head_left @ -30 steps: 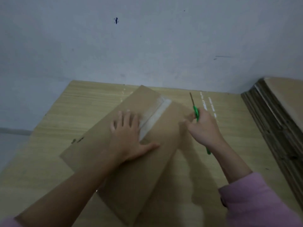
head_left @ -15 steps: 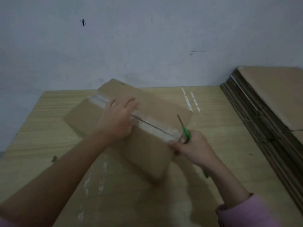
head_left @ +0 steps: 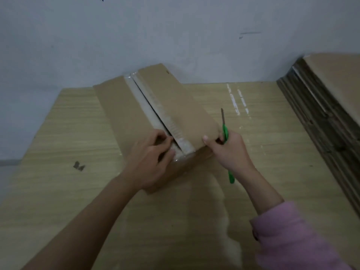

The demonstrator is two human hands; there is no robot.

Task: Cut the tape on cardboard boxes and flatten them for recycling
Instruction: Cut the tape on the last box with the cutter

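The left hand (head_left: 150,162) is curled at the near end of the cardboard box (head_left: 155,114), fingertips pinched on the left flap's taped edge beside the slit seam. The green-handled knife (head_left: 226,133) is gripped in the right hand (head_left: 228,151) – its thumb is pressed on the right flap's corner. The box is laid on a wood-grain table (head_left: 68,133); glossy tape (head_left: 148,108) is seen along both flap edges. Flattened cardboard (head_left: 321,106) is stacked at right – cut off by the frame.
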